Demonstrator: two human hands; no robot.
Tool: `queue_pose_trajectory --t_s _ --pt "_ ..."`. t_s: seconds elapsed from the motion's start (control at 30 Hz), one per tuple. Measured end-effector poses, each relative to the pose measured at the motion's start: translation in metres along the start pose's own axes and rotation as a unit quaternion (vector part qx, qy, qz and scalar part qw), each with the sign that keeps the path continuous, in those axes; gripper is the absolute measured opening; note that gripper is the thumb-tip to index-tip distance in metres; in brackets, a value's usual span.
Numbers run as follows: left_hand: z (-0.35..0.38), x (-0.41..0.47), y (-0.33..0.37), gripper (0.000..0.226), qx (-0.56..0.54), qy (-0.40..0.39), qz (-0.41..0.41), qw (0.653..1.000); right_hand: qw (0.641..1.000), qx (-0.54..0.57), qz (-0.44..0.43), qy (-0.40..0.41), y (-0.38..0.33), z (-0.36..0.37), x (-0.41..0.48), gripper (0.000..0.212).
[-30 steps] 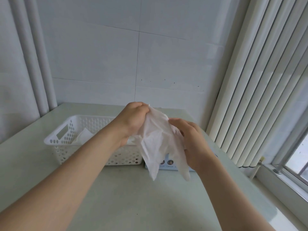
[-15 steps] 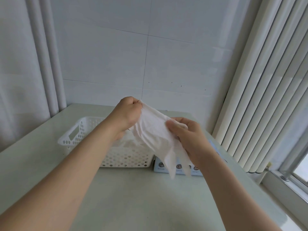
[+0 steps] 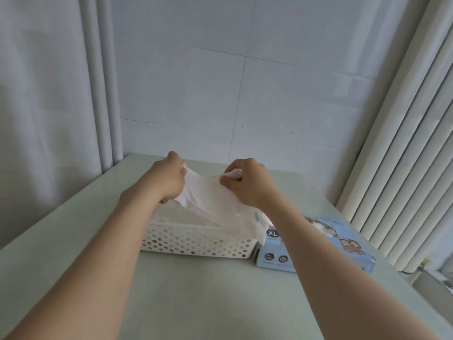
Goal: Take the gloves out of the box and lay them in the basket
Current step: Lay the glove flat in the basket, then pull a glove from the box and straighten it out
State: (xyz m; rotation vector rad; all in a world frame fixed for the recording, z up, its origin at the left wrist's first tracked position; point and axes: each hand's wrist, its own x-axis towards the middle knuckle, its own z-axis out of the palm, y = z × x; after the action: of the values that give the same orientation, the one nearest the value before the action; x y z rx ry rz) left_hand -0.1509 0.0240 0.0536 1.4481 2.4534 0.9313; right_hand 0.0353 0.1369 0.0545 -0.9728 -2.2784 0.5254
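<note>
A thin white glove (image 3: 208,195) is stretched wide between both hands over the white perforated basket (image 3: 196,244). My left hand (image 3: 166,180) pinches its left edge and my right hand (image 3: 247,185) pinches its right edge. The glove's loose end hangs down over the basket's right end. More white gloves lie inside the basket, partly hidden by my arms. The light blue glove box (image 3: 353,251), marked XL, lies flat just right of the basket, under my right forearm.
A pale green table (image 3: 208,298) carries everything and stands in a corner of a white tiled wall. White vertical blinds (image 3: 404,143) hang on the right, and a window sill (image 3: 436,283) shows at the far right. Curtain folds hang at the left.
Both hands moved forward and down over the basket and drew apart, spreading the glove from a hanging bunch into a wide sheet. The view tilted, showing more of the box.
</note>
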Motion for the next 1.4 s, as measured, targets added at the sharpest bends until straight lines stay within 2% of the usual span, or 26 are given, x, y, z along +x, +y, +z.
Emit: queue_pose_trajectory --t_s 0.13,0.23,0.37,0.43,0.47,0.6,0.67,0.77,0.87,0.93,1.03,1.2,1.3,1.4 --pt "0.006 0.000 -0.015 0.013 0.113 -0.002 -0.021 0.993 0.991 -0.124 -0.029 -0.045 -0.003 0.022 0.015 0.021" --pt "0.011 -0.002 -0.019 0.021 0.187 -0.023 -0.037 0.981 0.977 -0.196 -0.043 -0.070 -0.005 0.034 0.017 0.035" --pt "0.015 -0.008 -0.015 0.030 0.238 -0.039 -0.042 0.969 0.947 -0.305 -0.099 -0.018 -0.005 0.041 0.014 0.048" --pt "0.018 -0.008 -0.016 0.029 0.245 -0.035 -0.037 0.968 0.944 -0.303 -0.131 -0.006 -0.010 0.037 0.014 0.044" --pt "0.018 -0.007 -0.017 0.029 0.242 -0.034 -0.028 0.969 0.946 -0.291 -0.141 -0.024 -0.014 0.032 0.014 0.038" --pt "0.021 0.003 -0.019 0.036 0.233 -0.051 0.029 0.971 0.957 -0.166 -0.119 -0.207 -0.029 0.011 0.009 0.015" --pt "0.017 0.005 -0.013 0.036 0.221 -0.061 0.055 0.972 0.959 -0.102 -0.126 -0.234 -0.034 0.006 0.004 0.008" --pt "0.012 0.003 -0.006 0.031 0.172 -0.137 0.060 0.974 0.953 -0.025 -0.152 -0.262 -0.041 0.003 -0.006 0.010" --pt "0.012 0.002 -0.010 0.035 0.162 -0.201 0.033 0.966 0.930 -0.071 -0.143 -0.331 -0.051 0.005 -0.015 0.027" --pt "0.013 0.002 -0.012 0.028 0.152 -0.228 0.013 0.962 0.920 -0.123 -0.102 -0.356 -0.058 0.005 -0.021 0.030" --pt "0.012 -0.001 -0.009 0.022 0.158 -0.246 0.004 0.956 0.916 -0.197 -0.053 -0.346 -0.063 0.004 -0.026 0.030" --pt "0.015 -0.005 -0.005 0.016 0.189 -0.262 0.010 0.946 0.911 -0.238 -0.033 -0.334 -0.065 0.001 -0.035 0.053" --pt "0.014 -0.008 -0.001 0.013 0.188 -0.265 0.012 0.945 0.910 -0.228 -0.036 -0.345 -0.063 0.001 -0.040 0.043" --pt "0.015 -0.009 0.001 0.012 0.189 -0.267 0.015 0.945 0.910 -0.235 -0.007 -0.342 -0.062 -0.002 -0.044 0.051"
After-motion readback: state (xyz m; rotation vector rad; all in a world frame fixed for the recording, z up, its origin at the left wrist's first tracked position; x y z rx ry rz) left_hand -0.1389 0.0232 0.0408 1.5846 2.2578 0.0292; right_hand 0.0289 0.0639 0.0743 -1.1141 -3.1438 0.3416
